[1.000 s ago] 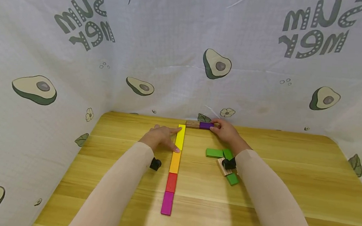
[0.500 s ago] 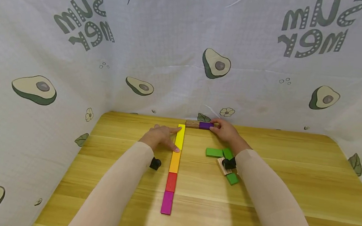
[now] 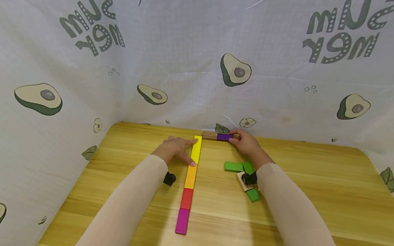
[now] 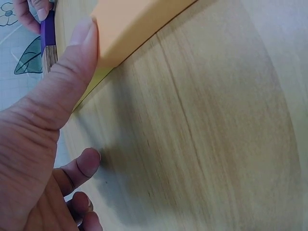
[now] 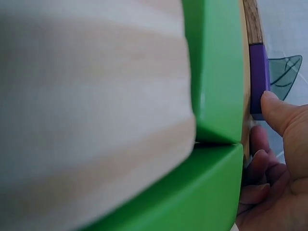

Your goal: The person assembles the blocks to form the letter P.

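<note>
My left hand (image 3: 174, 149) touches the line of blocks from the left, its index fingertip on the far end of the yellow block (image 3: 196, 150) and its thumb where yellow meets the orange block (image 3: 190, 177). In the left wrist view the thumb lies straight and the other fingers are spread. A red block (image 3: 186, 199) and a magenta block (image 3: 182, 221) continue that line toward me. At the table's back edge, my right hand (image 3: 248, 144) pinches the right end of a purple block (image 3: 225, 137). Its left end meets a brown wood-grain block (image 3: 210, 135), close to the yellow block's far end.
Several green blocks (image 3: 233, 167) and a plain wooden block (image 3: 244, 182) lie loosely near my right forearm, partly behind a black wrist camera (image 3: 250, 178). A printed cloth (image 3: 189, 51) hangs behind the wooden table (image 3: 223, 220) and along its left side.
</note>
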`<state>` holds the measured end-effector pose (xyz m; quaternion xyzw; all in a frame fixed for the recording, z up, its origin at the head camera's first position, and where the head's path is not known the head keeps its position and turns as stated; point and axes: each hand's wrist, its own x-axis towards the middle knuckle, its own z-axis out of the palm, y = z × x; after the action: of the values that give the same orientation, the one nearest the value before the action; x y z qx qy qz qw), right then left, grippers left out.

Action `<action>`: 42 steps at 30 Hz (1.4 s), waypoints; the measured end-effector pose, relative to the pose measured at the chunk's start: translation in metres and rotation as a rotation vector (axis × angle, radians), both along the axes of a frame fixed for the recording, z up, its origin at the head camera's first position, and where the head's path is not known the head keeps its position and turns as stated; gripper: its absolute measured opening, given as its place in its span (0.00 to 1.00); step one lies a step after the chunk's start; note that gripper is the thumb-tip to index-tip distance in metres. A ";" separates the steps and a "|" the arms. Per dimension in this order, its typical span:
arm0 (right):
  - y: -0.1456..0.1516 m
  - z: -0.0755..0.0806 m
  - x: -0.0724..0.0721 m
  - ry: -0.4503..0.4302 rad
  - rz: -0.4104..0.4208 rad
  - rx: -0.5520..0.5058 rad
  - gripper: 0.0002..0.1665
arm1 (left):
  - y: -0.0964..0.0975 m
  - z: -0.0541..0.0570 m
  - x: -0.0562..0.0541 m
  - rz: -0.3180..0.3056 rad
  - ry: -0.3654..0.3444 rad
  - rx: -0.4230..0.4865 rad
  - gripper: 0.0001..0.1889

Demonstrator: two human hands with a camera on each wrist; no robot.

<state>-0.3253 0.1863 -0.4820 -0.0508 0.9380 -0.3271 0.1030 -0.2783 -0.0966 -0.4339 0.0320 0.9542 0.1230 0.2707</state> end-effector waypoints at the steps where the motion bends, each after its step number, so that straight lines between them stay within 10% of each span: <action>1: 0.000 0.000 0.000 -0.002 -0.003 -0.002 0.24 | 0.000 0.000 0.000 0.002 0.000 0.002 0.54; 12: 0.007 0.009 0.009 -0.031 0.050 -0.076 0.31 | 0.001 0.002 0.000 0.001 -0.007 -0.002 0.54; 22: 0.020 0.037 0.056 -0.151 0.391 0.106 0.35 | 0.000 0.004 0.000 -0.011 -0.003 -0.010 0.55; 42: 0.018 0.028 0.077 -0.205 0.371 0.094 0.43 | -0.001 0.004 0.001 -0.019 -0.011 0.000 0.54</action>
<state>-0.2488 0.2041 -0.4538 -0.1842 0.9115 -0.2618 0.2583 -0.2771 -0.0975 -0.4297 0.0406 0.9523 0.1207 0.2772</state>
